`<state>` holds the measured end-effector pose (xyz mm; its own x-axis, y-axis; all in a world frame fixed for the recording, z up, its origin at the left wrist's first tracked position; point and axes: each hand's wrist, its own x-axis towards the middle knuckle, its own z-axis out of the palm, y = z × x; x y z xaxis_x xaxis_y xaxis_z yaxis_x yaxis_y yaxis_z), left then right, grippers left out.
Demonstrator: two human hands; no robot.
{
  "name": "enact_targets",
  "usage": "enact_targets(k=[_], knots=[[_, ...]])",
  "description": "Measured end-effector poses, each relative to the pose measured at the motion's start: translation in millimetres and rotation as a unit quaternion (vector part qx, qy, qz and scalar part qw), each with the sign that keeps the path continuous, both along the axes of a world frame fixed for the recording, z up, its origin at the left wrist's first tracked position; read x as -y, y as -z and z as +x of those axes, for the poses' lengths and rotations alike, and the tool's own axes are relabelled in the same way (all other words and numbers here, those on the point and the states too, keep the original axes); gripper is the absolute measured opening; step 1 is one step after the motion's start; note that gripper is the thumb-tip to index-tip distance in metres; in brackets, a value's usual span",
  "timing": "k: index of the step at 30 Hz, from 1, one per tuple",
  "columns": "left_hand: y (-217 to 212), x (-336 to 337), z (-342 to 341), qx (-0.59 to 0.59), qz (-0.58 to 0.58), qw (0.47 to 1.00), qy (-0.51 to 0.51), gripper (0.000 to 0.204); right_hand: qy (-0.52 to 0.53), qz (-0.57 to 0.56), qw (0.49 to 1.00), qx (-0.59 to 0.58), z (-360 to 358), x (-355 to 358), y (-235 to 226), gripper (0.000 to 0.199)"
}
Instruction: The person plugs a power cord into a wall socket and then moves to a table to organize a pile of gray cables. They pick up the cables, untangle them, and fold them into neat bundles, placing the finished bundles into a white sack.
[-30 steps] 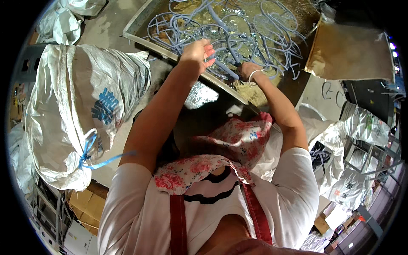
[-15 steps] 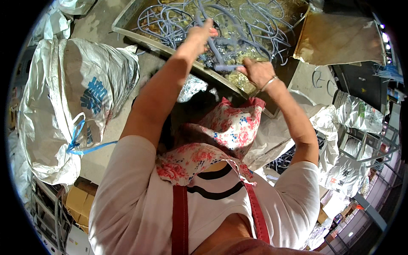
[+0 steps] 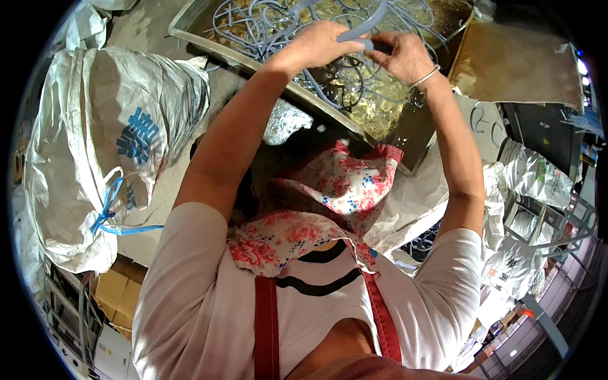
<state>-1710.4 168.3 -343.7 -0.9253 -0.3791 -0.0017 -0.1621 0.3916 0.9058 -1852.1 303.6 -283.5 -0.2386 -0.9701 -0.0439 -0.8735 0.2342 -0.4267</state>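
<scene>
At the left, a white woven sack (image 3: 95,120) stands on the floor beside the tub, a blue tie (image 3: 104,218) knotted at its side; being this close suggests it serves the work, though its contents are hidden. Next, the metal tub (image 3: 215,54) has a raised rim, presumably to contain the water and the loose grey coils (image 3: 256,25) lying in it. Over the near part of the tub, the left hand (image 3: 316,45) has its grip closed around a grey tube (image 3: 367,24), close to the tube's end, apparently to steady it. The tube arches away to the far side. Immediately right, the right hand (image 3: 405,58) has a narrow grip, thumb and fingers pinching a dark end piece (image 3: 382,47); whether this is a fitting or the tube itself cannot be told. Both grips sit just beside each other, probably for control. Below them is rippling water (image 3: 386,114). Further right, a brown sheet (image 3: 516,66) lies beside the tub, purpose not evident
</scene>
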Motion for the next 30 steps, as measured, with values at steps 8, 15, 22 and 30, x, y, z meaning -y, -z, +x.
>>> enact_targets(k=[8,15,22,30], knots=[[-2.4,58.3,21.3,-0.162,0.416,0.882,-0.152,0.017,0.122,0.027,0.991,0.043,-31.7,-17.7,126.1,0.021],[-23.4,55.6,36.8,-0.336,0.528,0.773,-0.101,0.051,-0.078,0.408,0.905,0.092,23.1,-44.6,179.8,0.045],[17.1,32.0,16.5,-0.095,0.198,0.968,-0.124,0.029,-0.051,0.076,0.981,-0.171,-4.3,-17.4,38.8,0.035],[14.4,10.2,4.1,-0.088,0.154,0.981,-0.08,0.033,0.024,-0.142,0.986,0.08,-11.5,18.8,-28.2,0.031]])
